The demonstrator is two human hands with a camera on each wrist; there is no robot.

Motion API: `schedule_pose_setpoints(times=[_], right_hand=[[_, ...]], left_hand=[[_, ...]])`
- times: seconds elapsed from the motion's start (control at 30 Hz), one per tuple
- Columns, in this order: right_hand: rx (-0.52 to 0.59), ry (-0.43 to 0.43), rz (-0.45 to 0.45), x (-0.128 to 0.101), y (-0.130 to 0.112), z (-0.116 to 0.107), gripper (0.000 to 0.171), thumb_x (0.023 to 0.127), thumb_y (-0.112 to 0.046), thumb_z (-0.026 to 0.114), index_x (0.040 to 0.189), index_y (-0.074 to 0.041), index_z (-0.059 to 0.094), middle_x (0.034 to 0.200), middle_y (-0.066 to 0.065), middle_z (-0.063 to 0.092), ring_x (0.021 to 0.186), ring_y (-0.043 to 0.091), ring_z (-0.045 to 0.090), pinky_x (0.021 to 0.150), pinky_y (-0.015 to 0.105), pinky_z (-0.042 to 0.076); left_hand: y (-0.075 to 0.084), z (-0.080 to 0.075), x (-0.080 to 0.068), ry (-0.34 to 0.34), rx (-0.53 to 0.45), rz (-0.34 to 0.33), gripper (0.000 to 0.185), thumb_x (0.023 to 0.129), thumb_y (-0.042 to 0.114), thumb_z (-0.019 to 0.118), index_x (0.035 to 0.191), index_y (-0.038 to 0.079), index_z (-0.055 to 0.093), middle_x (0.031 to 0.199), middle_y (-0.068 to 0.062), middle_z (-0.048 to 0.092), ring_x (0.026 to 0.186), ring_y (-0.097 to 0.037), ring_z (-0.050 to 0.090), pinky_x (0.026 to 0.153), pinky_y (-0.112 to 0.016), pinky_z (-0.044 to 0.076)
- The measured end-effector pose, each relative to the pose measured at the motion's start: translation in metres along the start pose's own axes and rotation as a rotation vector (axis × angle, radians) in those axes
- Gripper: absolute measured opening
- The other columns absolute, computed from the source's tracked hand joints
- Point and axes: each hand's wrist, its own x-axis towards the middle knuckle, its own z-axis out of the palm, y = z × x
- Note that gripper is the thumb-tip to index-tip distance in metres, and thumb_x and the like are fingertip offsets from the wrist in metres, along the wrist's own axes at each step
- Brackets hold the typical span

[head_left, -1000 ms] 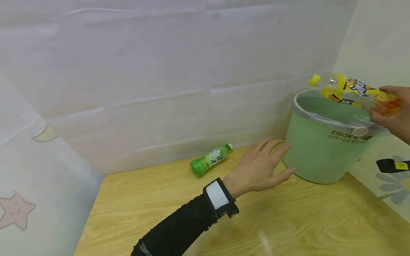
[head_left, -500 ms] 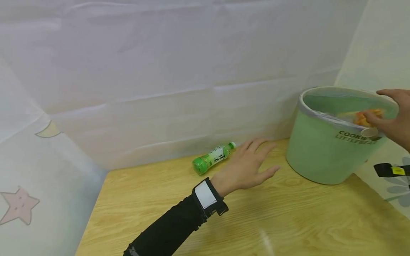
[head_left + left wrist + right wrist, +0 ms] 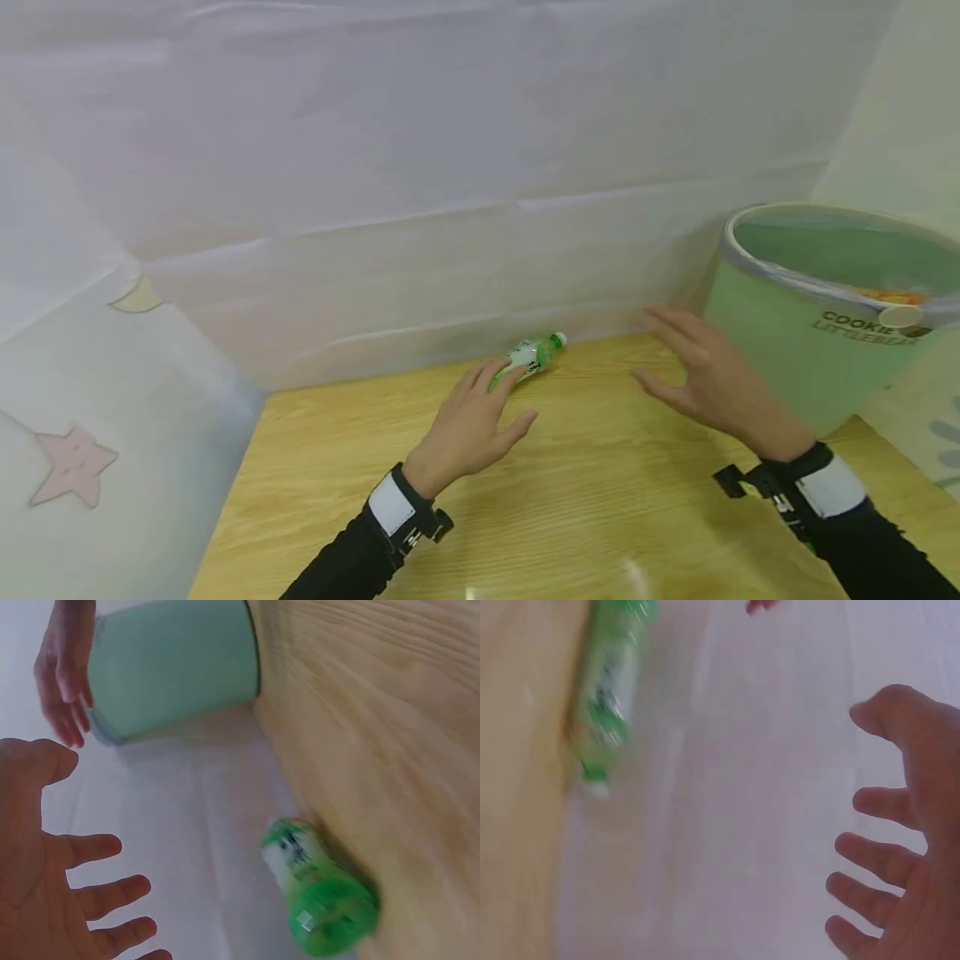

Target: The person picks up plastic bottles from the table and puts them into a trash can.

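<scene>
A small green bottle (image 3: pixel 529 358) lies on its side on the wooden table (image 3: pixel 600 517), against the white backdrop. My left hand (image 3: pixel 510 400) hovers open just in front of it, fingertips almost over its base, holding nothing. My right hand (image 3: pixel 667 354) hangs open above the table between the bottle and the pale green bin (image 3: pixel 795 350). An orange and yellow bottle (image 3: pixel 888 295) shows just inside the bin's rim. The left wrist view shows the bottle (image 3: pixel 315 892), my spread left hand (image 3: pixel 60 892) and the bin (image 3: pixel 172 667). The right wrist view shows the blurred bottle (image 3: pixel 611 697) and my open right hand (image 3: pixel 900 862).
White sheeting (image 3: pixel 375 208) walls in the back and both sides of the table. A star-printed cloth (image 3: pixel 75 458) hangs at the left. The bin stands in the back right corner and carries the words COOKIE LITTLEBEAR. Bare wood stretches toward me.
My right hand let the orange and yellow bottle go into the bin and came left and down over the table. My left hand drew back from the bin toward the green bottle.
</scene>
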Motion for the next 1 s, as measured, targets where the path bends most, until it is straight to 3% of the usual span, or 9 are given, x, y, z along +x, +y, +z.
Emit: schedule_pose_setpoints(times=[0.23,0.43,0.67,1.0], right_hand=[[0.085,-0.248,0.069,-0.037,-0.037,0.065,0.07,0.095,-0.044,0.07,0.148,-0.003,0.051,0.148,0.026,0.045,0.129,0.049,0.047,0.095,0.068,0.041],[0.088,-0.334,0.136,-0.055,-0.052,0.084,0.073,0.094,-0.045,0.072,0.151,-0.006,0.049,0.152,0.026,0.042,0.133,0.052,0.043,0.098,0.068,0.04],[0.073,-0.354,0.146,-0.059,-0.057,0.088,0.074,0.094,-0.047,0.07,0.152,-0.006,0.047,0.153,0.025,0.041,0.131,0.051,0.045,0.096,0.067,0.042],[0.097,-0.343,0.172,-0.06,-0.062,0.087,0.071,0.095,-0.047,0.07,0.151,-0.008,0.049,0.149,0.025,0.046,0.13,0.052,0.046,0.095,0.068,0.042]], left_hand=[[-0.026,0.016,-0.052,0.001,-0.027,-0.106,0.063,0.105,0.051,0.048,0.155,0.013,0.042,0.154,-0.017,0.038,0.143,-0.044,0.031,0.112,-0.058,0.029],[-0.033,0.031,-0.073,-0.012,-0.054,-0.152,0.063,0.106,0.049,0.049,0.155,0.01,0.042,0.155,-0.019,0.037,0.142,-0.049,0.028,0.111,-0.064,0.027],[-0.034,0.038,-0.067,-0.031,-0.058,-0.178,0.069,0.105,0.054,0.047,0.156,0.009,0.04,0.157,-0.019,0.035,0.144,-0.047,0.025,0.113,-0.062,0.024],[-0.035,0.047,-0.024,-0.026,0.013,-0.139,0.08,0.1,0.059,0.055,0.157,0.006,0.036,0.157,-0.023,0.034,0.144,-0.048,0.026,0.112,-0.061,0.028]])
